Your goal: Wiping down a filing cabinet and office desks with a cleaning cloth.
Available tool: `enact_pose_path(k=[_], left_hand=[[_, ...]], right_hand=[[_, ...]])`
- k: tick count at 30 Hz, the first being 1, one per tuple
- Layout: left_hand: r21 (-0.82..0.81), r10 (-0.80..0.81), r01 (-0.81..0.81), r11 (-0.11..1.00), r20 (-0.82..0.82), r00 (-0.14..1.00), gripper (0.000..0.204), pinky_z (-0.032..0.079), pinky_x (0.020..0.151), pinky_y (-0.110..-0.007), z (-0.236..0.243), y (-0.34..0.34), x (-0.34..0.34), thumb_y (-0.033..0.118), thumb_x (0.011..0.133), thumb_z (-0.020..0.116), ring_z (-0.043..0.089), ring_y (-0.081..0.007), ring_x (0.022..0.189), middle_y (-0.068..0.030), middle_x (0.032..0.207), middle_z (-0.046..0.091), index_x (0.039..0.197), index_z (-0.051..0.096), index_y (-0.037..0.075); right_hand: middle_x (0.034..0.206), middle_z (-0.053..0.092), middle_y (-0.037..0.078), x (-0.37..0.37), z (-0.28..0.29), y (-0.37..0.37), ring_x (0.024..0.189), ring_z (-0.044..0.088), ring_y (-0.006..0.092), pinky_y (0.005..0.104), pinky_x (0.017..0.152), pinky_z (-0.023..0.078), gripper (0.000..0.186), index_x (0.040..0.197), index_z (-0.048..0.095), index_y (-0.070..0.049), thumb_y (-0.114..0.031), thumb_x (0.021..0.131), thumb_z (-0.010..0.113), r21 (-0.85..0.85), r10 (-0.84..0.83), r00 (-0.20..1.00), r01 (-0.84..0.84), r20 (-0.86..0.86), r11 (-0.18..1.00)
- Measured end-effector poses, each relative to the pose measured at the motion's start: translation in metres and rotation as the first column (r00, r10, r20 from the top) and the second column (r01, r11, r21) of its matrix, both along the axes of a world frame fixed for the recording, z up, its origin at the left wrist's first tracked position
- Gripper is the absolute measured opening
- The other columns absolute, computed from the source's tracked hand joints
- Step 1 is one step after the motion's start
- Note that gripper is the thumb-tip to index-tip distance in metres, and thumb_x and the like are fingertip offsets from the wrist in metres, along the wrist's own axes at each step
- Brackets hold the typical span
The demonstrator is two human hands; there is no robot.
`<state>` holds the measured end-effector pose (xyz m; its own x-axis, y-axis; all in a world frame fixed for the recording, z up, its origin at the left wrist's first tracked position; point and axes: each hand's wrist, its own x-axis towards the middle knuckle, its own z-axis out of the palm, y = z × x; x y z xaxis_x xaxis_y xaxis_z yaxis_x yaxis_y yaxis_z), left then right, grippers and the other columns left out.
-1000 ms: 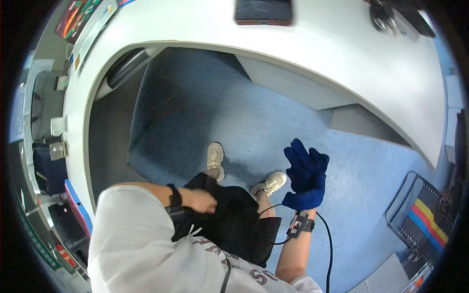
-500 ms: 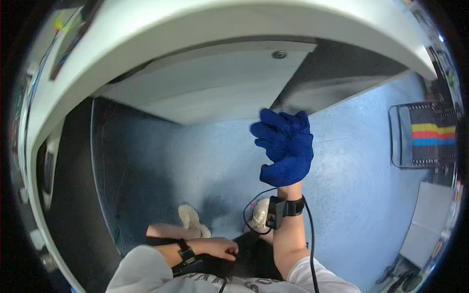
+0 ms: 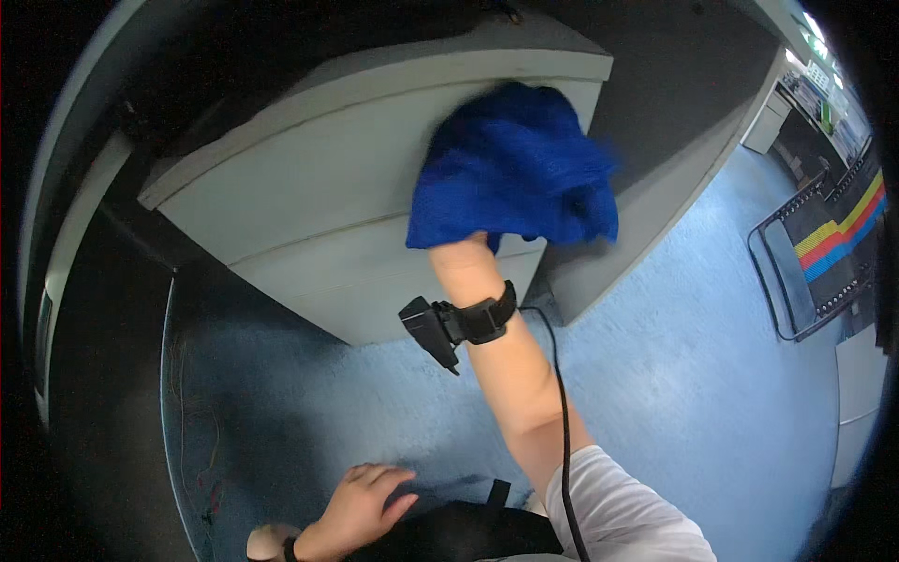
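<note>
Dark blue cloth [image 3: 524, 173] wraps over my right hand and hides all its fingers; the forearm comes out from under its edge. The cloth is in front of the drawer fronts of a pale drawer cabinet [image 3: 309, 169], near the cabinet's upper right corner; whether it presses on them I cannot tell. Part of the cloth is smeared by motion. A black strap with a small device [image 3: 454, 328] circles my right wrist, and a cable runs back along the arm. My left hand [image 3: 361, 506] is low by my lap, holding nothing, thumb and fingers apart.
A dark panel [image 3: 688, 103] stands right of the cabinet, its pale edge slanting down to the blue floor [image 3: 646, 375]. On the right is a folding chair [image 3: 824, 244] with yellow, red and blue stripes. Thin wires [image 3: 192, 440] trail along the floor at left.
My view has moved closer in beneath the desk. My right hand with the blue cloth has gone from above the floor to the cabinet front. The curled left hand has opened.
</note>
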<state>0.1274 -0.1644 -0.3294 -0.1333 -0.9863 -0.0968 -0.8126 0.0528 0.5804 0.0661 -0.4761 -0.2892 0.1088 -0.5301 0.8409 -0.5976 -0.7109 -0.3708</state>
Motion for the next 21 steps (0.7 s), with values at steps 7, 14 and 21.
enact_pose_path(k=[7,14,21], left_hand=[[-0.296,0.082,-0.048,0.954,0.103,0.991,0.023,0.041,0.076,-0.038,0.011,-0.001,0.002,0.017,0.068,0.067,0.055,-0.026,0.078,-0.0073,0.084,0.059,0.088,0.06,0.008],[-0.341,0.039,0.008,0.94,0.13,0.991,0.021,0.041,0.079,-0.04,0.024,0.003,-0.003,0.017,0.068,0.067,0.055,-0.0253,0.079,-0.0063,0.083,0.059,0.086,0.061,0.008],[-0.339,0.093,-0.044,0.94,0.132,0.987,0.021,0.042,0.077,-0.039,0.021,0.015,0.013,0.017,0.068,0.067,0.055,-0.0255,0.077,-0.0066,0.082,0.059,0.086,0.062,0.007]], right_hand=[[0.109,0.052,0.013,0.052,0.02,0.052,0.099,0.051,0.0222,0.037,0.082,0.042,0.043,0.121,0.041,-0.006,-0.026,0.084,0.049,-0.07,0.226,0.967,-0.235,-0.118,0.969],[0.111,0.051,0.014,0.03,0.037,0.05,0.1,0.049,0.0222,0.0376,0.086,0.04,0.045,0.122,0.04,-0.006,-0.026,0.083,0.05,-0.077,0.198,0.953,-0.221,-0.23,0.972],[0.114,0.049,0.014,-0.04,0.018,0.0,0.104,0.046,0.0273,0.0383,0.093,0.033,0.046,0.12,0.042,-0.006,-0.029,0.083,0.051,-0.375,-0.51,0.792,0.385,-0.334,0.843]])
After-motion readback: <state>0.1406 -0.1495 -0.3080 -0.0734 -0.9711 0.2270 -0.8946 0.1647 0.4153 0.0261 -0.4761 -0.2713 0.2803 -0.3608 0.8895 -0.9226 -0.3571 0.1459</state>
